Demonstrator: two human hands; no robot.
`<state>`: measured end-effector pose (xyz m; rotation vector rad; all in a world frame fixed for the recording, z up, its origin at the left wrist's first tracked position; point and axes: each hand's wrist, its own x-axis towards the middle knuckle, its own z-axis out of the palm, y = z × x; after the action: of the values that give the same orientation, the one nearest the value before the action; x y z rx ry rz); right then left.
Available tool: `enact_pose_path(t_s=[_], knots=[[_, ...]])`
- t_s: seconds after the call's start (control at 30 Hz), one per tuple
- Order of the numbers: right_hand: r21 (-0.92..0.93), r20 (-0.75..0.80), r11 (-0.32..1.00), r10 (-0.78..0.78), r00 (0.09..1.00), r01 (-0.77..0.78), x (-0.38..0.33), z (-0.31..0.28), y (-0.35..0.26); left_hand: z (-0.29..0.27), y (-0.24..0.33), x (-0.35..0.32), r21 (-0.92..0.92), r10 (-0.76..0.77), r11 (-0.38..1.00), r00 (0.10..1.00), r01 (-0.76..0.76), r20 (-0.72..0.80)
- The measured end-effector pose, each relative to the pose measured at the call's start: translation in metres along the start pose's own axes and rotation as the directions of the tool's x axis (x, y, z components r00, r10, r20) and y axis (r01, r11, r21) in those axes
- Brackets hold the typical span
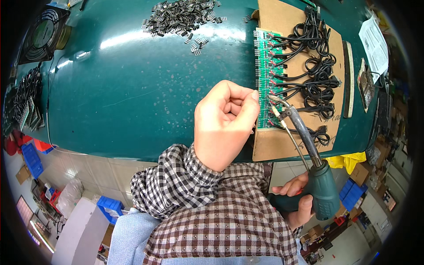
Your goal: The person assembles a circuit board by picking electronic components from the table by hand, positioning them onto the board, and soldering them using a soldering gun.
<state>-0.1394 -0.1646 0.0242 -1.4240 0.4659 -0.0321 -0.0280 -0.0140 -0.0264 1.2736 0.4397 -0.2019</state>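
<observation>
My left hand (pixel 225 123) is curled into a loose fist, its fingertips touching the left edge of a row of green circuit boards (pixel 266 84) that lie on a brown cardboard sheet (pixel 278 145). Whether it pinches anything is hidden. My right hand (pixel 298 198) grips the green handle of a soldering gun (pixel 320 187). The gun's metal barrel and thin solder feed wire reach up to the boards, with the tip (pixel 273 99) on the lower boards. Black cables (pixel 316 75) run from the boards to the right.
The dark green table (pixel 132 97) carries a pile of small black components (pixel 181 17) at the back. A black fan (pixel 42 35) and more cabled parts (pixel 22 101) sit at the left. Papers and trays (pixel 373 44) lie at the right. Blue bins (pixel 31 159) stand on the floor.
</observation>
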Motion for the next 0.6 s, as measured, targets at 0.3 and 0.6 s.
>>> enact_pose_path(t_s=[0.3, 0.6], knots=[[0.175, 0.019, 0.983, -0.065, 0.998, 0.061, 0.018, 0.003, -0.003, -0.007, 0.01, -0.007, -0.079, -0.05, 0.995, 0.998, 0.054, 0.042], [0.213, 0.079, 0.977, -0.022, 0.997, 0.005, 0.036, -0.001, -0.006, -0.047, 0.041, 0.039, 0.832, 0.538, 0.47, 0.843, -0.294, -0.006]])
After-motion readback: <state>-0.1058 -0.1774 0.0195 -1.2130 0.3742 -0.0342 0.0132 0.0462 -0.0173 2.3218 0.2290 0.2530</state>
